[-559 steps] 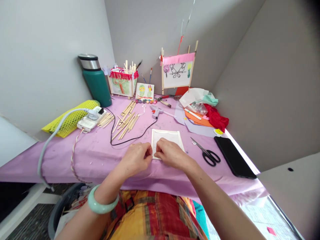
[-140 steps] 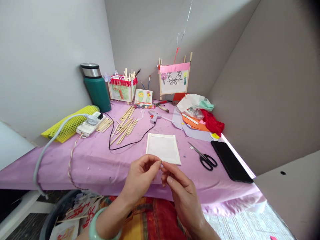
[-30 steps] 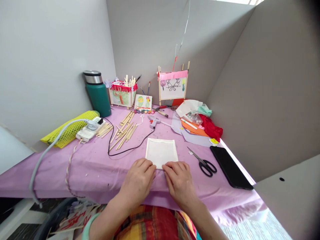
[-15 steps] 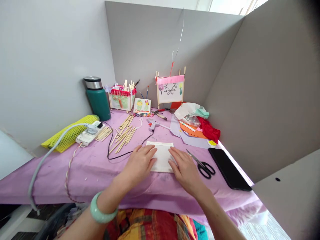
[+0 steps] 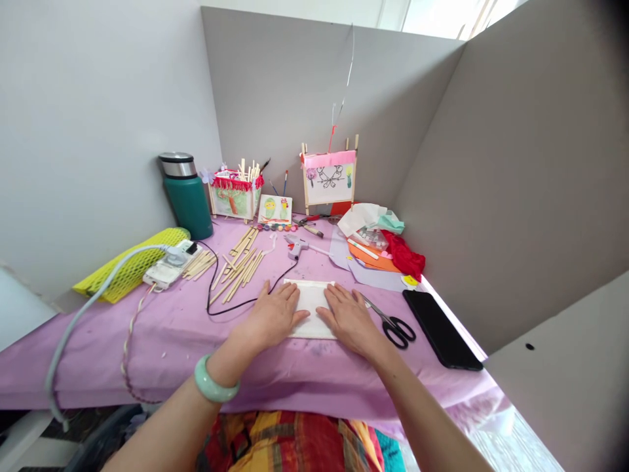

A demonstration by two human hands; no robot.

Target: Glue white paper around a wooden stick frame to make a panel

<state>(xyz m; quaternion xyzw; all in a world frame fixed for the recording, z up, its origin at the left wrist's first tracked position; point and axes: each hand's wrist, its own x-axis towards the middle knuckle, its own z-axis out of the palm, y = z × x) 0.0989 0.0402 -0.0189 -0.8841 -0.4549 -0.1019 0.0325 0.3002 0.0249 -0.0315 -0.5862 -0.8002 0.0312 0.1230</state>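
A white paper square is lying flat on the purple-covered bench, close to the front edge. The left hand and the right hand are moving down onto it and are now pressing side by side, one on each half. The fingers are spreading out flat, so they are not grasping anything. This means the paper is being smoothed, not lifted. At 3 o'clock, black scissors are lying just past the right hand, and a black tablet is lying farther out. At 12 o'clock, a hot glue gun is resting on the bench. At 10 o'clock, wooden craft sticks are lying in a loose pile.
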